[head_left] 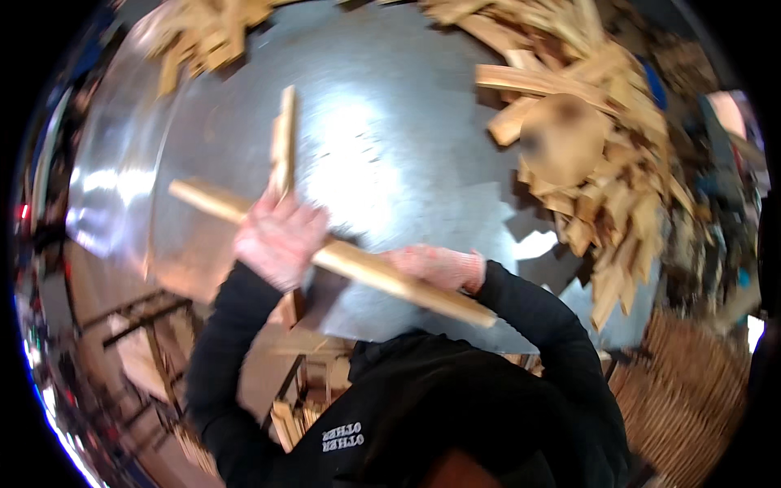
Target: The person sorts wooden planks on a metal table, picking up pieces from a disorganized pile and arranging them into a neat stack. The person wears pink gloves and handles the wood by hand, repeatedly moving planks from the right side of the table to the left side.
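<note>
Here, we see our left hand (281, 240), in a pale pinkish glove, closed over the middle of a long wooden slat (382, 274), its back turned up toward us. The slat runs under the palm at a slant, from its far end on the left down to its near end on the right, close in front of our black jacket (455, 398). Our right hand (435, 267), gloved alike, lies along the far edge of that slat, nearer its right end, with the fingers pointing left. The slat and the blur hide the fingertips, so we cannot tell whether they pinch the wood or only rest against it.

A second wooden slat (285, 146) stretches away from us beyond the left hand's fingers, crossing the line of the first; the hand covers the place where they meet, and we cannot tell whether the two touch. Both are over the grey metal table (439, 154), whose top shines brightly in the middle.

To our right, a loose heap of wood strips (626, 195) spreads along the table's side, and a smaller pile of wood pieces (207, 37) sits at the far left. Below the table's left side we make out a dark metal frame (146, 319).
</note>
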Motion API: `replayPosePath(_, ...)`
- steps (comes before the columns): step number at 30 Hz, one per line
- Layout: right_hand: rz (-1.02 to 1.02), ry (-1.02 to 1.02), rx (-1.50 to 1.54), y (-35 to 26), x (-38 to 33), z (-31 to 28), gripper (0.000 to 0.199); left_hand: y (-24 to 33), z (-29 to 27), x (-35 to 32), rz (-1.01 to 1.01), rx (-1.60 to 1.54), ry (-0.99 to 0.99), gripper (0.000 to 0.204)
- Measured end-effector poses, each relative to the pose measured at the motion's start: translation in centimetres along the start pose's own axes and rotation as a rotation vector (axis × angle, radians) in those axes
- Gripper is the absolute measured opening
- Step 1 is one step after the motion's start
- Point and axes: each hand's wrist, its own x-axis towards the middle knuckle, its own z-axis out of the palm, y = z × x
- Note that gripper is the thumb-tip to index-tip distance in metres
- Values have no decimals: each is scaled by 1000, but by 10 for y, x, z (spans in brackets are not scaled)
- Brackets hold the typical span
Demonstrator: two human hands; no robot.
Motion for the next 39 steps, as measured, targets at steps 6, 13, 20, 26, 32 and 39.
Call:
replayPosePath(6, -290, 1185, -941, -44, -80, -47, 47, -108, 32, -154, -761, 54, -223, 33)
replayPosePath(13, -36, 1836, -1213, -21, -217, -57, 45, -140, 169, -260, -1329, -249, -663, 82)
replayPosePath(20, 624, 2437, -597, 18, -444, -111, 67, 0, 78, -22, -939, -903, 550, 56)
replayPosePath(26, 540, 1734, -881, 117, -516, -178, 73, 253, 29, 309, 37, -1504, -147, 58)
replayPosePath(32, -456, 1597, -237, 127, -503, -248, 68, 405, 66, 452, -252, -397, -456, 130)
replayPosePath(39, -664, 1359, 540, 130, -498, -231, 56, 488, 46, 416, -328, -400, -462, 120)
